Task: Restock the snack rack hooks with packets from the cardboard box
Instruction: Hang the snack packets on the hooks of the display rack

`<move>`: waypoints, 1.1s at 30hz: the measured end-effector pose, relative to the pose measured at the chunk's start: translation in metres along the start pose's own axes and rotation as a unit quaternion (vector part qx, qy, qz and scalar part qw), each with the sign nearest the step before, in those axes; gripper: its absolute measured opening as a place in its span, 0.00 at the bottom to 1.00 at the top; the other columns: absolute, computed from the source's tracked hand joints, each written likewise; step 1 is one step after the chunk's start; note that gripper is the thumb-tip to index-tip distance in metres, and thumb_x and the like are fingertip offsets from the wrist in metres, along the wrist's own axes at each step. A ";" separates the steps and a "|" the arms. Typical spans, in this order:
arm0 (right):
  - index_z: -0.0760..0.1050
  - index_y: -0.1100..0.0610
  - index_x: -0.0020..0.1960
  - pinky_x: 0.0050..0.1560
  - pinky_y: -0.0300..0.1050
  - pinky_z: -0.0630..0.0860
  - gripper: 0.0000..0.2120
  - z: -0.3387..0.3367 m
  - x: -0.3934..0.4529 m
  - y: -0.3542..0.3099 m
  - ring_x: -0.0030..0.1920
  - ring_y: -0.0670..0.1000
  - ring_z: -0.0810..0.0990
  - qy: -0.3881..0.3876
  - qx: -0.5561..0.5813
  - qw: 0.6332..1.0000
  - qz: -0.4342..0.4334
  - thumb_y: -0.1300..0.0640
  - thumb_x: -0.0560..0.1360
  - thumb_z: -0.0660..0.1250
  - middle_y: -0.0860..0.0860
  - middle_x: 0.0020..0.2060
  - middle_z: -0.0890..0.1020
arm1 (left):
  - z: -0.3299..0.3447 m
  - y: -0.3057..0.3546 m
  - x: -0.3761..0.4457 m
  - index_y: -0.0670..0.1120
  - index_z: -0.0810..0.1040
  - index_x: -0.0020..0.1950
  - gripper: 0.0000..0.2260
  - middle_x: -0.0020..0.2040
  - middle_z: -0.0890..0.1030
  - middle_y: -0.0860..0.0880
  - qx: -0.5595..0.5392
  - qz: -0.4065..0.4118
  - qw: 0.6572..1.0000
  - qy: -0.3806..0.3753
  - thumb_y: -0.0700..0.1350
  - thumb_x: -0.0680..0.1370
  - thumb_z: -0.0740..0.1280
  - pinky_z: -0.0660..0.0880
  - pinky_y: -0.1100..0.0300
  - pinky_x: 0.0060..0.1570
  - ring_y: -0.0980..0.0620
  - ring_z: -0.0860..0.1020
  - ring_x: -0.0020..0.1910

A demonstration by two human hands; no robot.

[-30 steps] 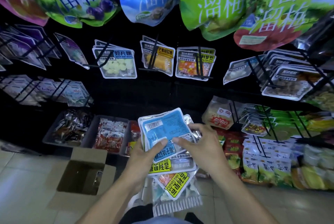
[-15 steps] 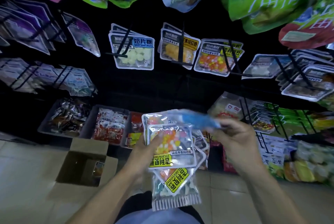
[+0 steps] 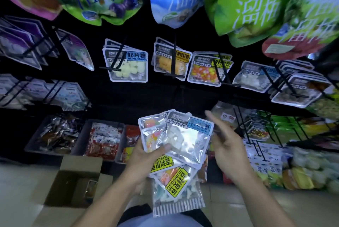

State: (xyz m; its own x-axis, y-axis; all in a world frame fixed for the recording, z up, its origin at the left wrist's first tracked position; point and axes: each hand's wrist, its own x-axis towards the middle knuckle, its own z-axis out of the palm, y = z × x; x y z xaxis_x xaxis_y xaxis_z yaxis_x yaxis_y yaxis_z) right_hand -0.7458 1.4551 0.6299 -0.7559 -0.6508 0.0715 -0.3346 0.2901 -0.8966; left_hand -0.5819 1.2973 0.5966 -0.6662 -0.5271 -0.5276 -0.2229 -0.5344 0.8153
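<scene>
Silvery packets (image 3: pixel 176 146) stay fanned in the left hand (image 3: pixel 145 155), thumb gripping them (cardboard box (image 3: pixel 77 188) at eight o'clock), while the blue-backed top one, flipped, now shows its front and the right hand (image 3: pixel 225 146) has let go, fingers straight, ready for hanging.

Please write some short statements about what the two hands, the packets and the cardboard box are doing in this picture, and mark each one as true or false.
1. The left hand grips a fanned stack of packets. True.
2. The right hand holds a packet up at a hook. False: its fingers are straight and hold nothing, beside the stack.
3. The top packet shows white pieces and a blue label. True.
4. The cardboard box is closed with tape. False: its flaps are open, and it stands on the floor to the left.
5. The hooks of the snack rack are all bare. False: many carry hanging packets.
</scene>
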 end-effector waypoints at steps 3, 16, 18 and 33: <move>0.70 0.37 0.73 0.70 0.53 0.74 0.22 -0.001 0.000 -0.004 0.64 0.42 0.79 0.078 0.153 0.977 0.130 0.57 0.83 0.64 0.43 0.67 0.79 | 0.017 -0.005 0.000 0.56 0.79 0.63 0.39 0.55 0.88 0.54 0.017 0.021 0.999 0.028 0.61 0.54 0.87 0.78 0.44 0.64 0.50 0.86 0.57; 0.83 0.53 0.54 0.52 0.43 0.80 0.06 -0.144 0.032 0.025 0.54 0.46 0.86 0.191 0.236 0.944 0.129 0.60 0.80 0.68 0.46 0.50 0.88 | 0.110 -0.013 -0.001 0.56 0.79 0.61 0.25 0.55 0.85 0.55 0.026 0.017 0.999 0.044 0.53 0.66 0.80 0.73 0.49 0.64 0.55 0.82 0.52; 0.82 0.51 0.53 0.49 0.37 0.79 0.05 -0.165 0.041 0.029 0.51 0.40 0.85 0.176 0.212 0.955 0.106 0.57 0.81 0.67 0.42 0.49 0.88 | 0.117 -0.014 -0.003 0.58 0.77 0.55 0.17 0.51 0.83 0.57 0.016 0.012 0.999 0.045 0.48 0.71 0.79 0.70 0.48 0.65 0.56 0.80 0.50; 0.81 0.54 0.60 0.65 0.43 0.68 0.09 -0.185 0.076 0.049 0.61 0.40 0.81 0.137 0.244 0.956 0.090 0.57 0.81 0.68 0.43 0.57 0.86 | 0.137 -0.039 -0.017 0.49 0.80 0.65 0.32 0.52 0.89 0.44 -0.097 0.005 0.988 0.119 0.50 0.62 0.83 0.83 0.42 0.52 0.38 0.88 0.49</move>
State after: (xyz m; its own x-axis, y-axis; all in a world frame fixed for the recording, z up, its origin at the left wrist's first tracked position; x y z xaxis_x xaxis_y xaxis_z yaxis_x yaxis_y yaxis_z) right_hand -0.9241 1.5493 0.6718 -0.9179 -0.3936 -0.0511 0.0667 -0.0259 -0.9974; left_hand -0.6594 1.4175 0.6069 -0.4766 -0.6613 -0.5793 -0.0603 -0.6328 0.7719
